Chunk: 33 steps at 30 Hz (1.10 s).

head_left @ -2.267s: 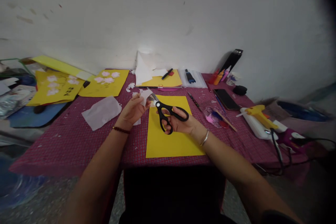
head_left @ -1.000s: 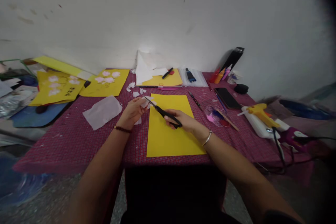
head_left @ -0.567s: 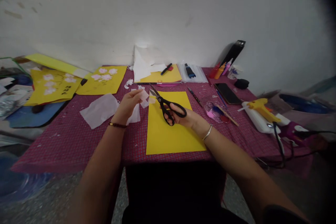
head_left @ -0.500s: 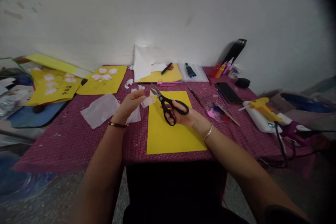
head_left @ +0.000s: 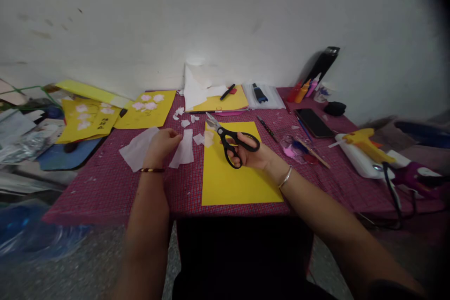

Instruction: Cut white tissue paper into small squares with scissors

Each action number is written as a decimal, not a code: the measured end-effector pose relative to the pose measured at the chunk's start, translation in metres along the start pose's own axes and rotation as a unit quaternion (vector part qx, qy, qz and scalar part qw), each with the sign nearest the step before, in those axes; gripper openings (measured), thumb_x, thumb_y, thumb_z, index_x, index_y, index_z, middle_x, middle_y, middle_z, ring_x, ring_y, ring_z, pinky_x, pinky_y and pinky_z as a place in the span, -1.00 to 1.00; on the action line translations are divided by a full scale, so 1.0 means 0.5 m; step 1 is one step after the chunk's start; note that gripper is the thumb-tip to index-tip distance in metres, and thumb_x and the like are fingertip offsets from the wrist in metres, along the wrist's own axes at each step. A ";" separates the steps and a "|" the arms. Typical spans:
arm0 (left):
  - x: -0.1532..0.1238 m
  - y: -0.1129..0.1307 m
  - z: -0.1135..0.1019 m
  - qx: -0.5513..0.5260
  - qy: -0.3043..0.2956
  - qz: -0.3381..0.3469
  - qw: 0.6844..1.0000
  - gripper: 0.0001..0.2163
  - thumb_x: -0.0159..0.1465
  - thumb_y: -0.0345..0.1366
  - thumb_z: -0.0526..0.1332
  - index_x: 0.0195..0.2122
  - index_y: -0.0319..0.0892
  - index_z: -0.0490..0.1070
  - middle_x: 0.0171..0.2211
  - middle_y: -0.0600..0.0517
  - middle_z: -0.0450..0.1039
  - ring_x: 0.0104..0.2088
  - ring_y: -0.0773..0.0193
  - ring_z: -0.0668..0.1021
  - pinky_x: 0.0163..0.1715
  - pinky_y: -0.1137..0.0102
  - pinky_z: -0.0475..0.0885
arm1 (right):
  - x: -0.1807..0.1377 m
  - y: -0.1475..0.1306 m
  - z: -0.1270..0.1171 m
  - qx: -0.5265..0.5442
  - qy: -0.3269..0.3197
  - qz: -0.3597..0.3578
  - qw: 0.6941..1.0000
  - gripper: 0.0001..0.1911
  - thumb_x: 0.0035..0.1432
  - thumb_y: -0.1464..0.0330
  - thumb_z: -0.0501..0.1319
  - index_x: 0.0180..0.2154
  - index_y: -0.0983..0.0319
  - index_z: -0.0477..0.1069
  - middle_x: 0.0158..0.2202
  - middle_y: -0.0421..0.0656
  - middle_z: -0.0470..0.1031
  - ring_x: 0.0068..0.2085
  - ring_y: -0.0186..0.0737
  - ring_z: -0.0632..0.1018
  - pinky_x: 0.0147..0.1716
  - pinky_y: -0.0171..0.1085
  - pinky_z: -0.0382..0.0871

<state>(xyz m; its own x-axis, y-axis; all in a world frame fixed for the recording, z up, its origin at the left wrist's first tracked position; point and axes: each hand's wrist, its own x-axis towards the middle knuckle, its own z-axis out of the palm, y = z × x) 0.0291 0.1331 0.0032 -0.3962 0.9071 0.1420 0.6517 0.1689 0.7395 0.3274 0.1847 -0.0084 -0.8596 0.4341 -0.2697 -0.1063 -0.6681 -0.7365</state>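
Note:
My right hand [head_left: 251,152] grips black-handled scissors [head_left: 230,139], their blades slightly parted and pointing up and left over a yellow sheet [head_left: 242,187]. My left hand [head_left: 164,144] is beside a strip of thin white paper [head_left: 184,150], its fingertips drawn together at the strip's left edge. Whether they pinch anything is hidden. A larger thin white sheet [head_left: 137,152] lies partly under that hand. Small cut pieces of paper [head_left: 198,139] lie between the strip and the yellow sheet.
Yellow sheets with pink flowers [head_left: 147,108] lie at the back left. On the right are a marker pen [head_left: 267,129], a phone [head_left: 314,123], a paint-smeared palette [head_left: 291,150] and a yellow glue gun [head_left: 369,145]. Paint bottles [head_left: 302,91] and a black flask [head_left: 323,63] stand near the wall.
My left hand has moved left and down, from beside the scissor tips to the paper strip, and its fingers have drawn in. The right hand still holds the scissors. The view has shifted slightly.

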 end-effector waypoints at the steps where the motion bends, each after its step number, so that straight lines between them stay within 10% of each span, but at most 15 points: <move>1: 0.001 -0.004 -0.002 0.032 -0.009 -0.006 0.999 -0.77 -0.04 -0.28 0.37 -0.74 -0.12 0.37 -0.72 0.06 0.29 -0.61 0.27 0.29 -0.57 0.38 0.02 | -0.001 0.000 0.001 -0.016 -0.006 -0.016 1.000 -0.52 0.08 -0.04 0.27 -0.16 0.18 0.31 -0.48 -0.24 0.46 -0.56 -0.34 0.40 -0.55 -0.34 0.23; 7: 0.002 0.000 -0.007 0.039 -0.112 -0.042 0.992 -0.71 -0.14 -0.41 0.39 -0.83 -0.12 0.29 -0.80 0.11 0.19 -0.68 0.34 0.18 -0.60 0.38 -0.09 | 0.001 0.008 0.007 -0.065 -0.006 -0.040 0.997 -0.48 0.02 -0.02 0.33 -0.16 0.19 0.28 -0.50 -0.26 0.47 -0.58 -0.36 0.42 -0.59 -0.35 0.28; 14: -0.008 0.025 -0.009 -0.143 -0.022 -0.033 0.989 -0.81 -0.13 -0.49 0.36 -0.73 -0.15 0.37 -0.73 0.15 0.25 -0.66 0.40 0.21 -0.64 0.45 -0.03 | 0.003 0.018 0.010 -0.112 0.005 -0.073 0.991 -0.44 -0.01 -0.04 0.34 -0.17 0.20 0.27 -0.49 -0.26 0.44 -0.57 -0.38 0.40 -0.61 -0.37 0.25; 22: -0.003 0.036 0.012 -0.416 -0.018 -0.101 0.904 -0.92 -0.02 -0.38 0.36 -0.47 -0.13 0.52 -0.57 0.10 0.44 -0.62 0.38 0.37 -0.60 0.48 0.24 | -0.001 0.013 0.018 -0.267 0.023 -0.143 0.953 -0.34 -0.02 0.01 0.39 0.00 0.25 0.33 -0.40 -0.24 0.39 -0.47 -0.42 0.37 -0.51 -0.40 0.23; 33: -0.011 0.043 0.034 -0.406 -0.075 -0.065 0.908 -0.79 -0.02 -0.17 0.41 -0.55 -0.13 0.44 -0.68 0.13 0.36 -0.69 0.41 0.32 -0.67 0.49 0.20 | 0.006 0.011 0.006 -0.303 0.019 -0.111 0.946 -0.27 -0.01 0.04 0.38 0.12 0.25 0.31 -0.40 -0.26 0.35 -0.49 -0.43 0.31 -0.53 -0.38 0.16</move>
<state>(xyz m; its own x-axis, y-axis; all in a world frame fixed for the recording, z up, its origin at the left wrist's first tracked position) 0.0563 0.1384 0.0070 -0.3036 0.9524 -0.0275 -0.1114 -0.0068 0.9937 0.3225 0.1807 -0.0114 -0.8299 0.5521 -0.0809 0.0341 -0.0947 -0.9949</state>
